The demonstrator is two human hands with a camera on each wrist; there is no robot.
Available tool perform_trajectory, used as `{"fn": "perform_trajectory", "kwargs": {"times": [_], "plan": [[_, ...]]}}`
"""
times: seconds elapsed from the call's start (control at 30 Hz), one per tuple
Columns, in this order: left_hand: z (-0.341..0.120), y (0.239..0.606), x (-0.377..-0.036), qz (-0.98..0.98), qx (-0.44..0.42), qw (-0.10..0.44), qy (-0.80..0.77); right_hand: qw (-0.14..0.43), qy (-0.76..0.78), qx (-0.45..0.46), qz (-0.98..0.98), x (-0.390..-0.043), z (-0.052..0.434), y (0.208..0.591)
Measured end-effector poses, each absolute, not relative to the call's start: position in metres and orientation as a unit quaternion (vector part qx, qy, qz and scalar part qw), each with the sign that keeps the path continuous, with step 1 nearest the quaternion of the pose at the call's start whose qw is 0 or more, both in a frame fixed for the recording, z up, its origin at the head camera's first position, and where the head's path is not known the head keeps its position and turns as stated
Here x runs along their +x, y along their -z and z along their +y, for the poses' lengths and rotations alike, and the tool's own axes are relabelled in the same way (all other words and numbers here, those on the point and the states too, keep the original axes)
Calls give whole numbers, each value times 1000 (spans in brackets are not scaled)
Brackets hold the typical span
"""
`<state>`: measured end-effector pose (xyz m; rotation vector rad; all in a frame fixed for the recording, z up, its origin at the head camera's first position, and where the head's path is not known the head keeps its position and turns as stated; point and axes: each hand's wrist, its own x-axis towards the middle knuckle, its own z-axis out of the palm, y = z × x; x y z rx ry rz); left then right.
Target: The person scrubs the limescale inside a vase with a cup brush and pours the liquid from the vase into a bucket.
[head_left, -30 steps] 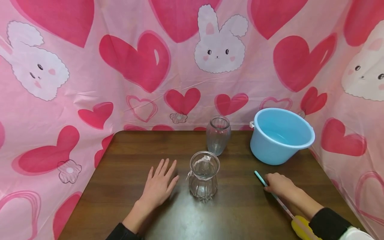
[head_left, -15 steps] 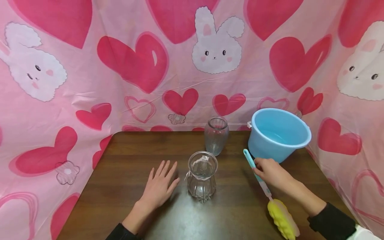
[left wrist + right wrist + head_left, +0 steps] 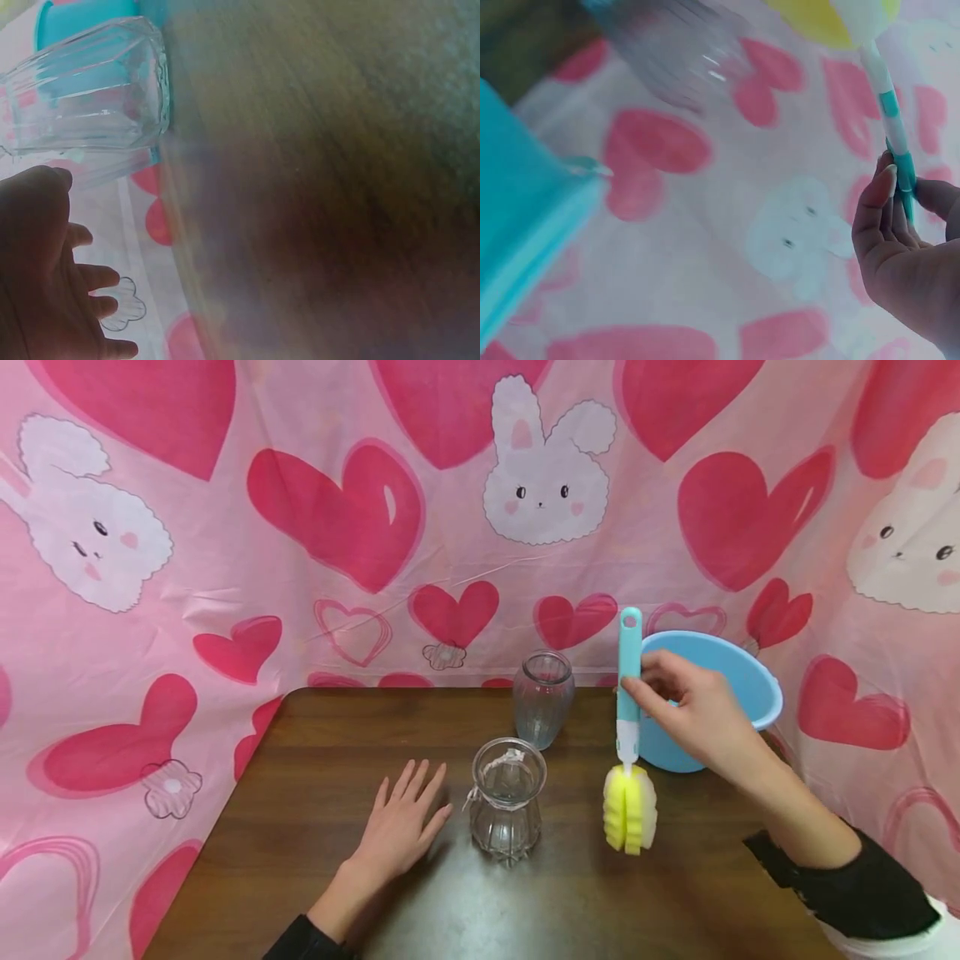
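While looking down from head camera, we are pinching teal handle of sponge brush (image 3: 628,752) upright in right hand (image 3: 693,714), yellow head just right of ribbed glass vase (image 3: 507,810); left hand (image 3: 397,822) lying flat, fingers spread, on table (image 3: 315,760). Left wrist: our fingers staying relaxed beside vase (image 3: 90,90). Right wrist: our fingertips (image 3: 885,187) gripping brush handle (image 3: 892,135).

Dark brown wooden table (image 3: 330,827), rounded far corners, grain running left to right. Soft sheen on the near middle of the tabletop. Pink plastic sheeting (image 3: 225,577) hangs behind the far edge and wraps round the left and right edges, printed with red hearts, outline hearts and white rabbit faces. Sheeting shows creases. Light is even and diffuse, with faint shadows.
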<state>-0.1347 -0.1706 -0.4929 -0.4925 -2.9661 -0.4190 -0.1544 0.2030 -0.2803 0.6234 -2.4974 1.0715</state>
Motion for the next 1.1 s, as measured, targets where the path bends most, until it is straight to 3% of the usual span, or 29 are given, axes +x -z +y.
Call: {"fn": "perform_trajectory", "kwargs": {"times": [0.23, 0.43, 1.1], "plan": [[-169, 493, -136, -975, -164, 52, 138, 262, -485, 257, -794, -156, 185, 241], [-170, 492, -137, -976, -162, 54, 138, 272, -565, 259, -735, -162, 163, 239], [-171, 493, -136, -977, -156, 42, 136, 146, -473, 264, -827, -174, 125, 311]]}}
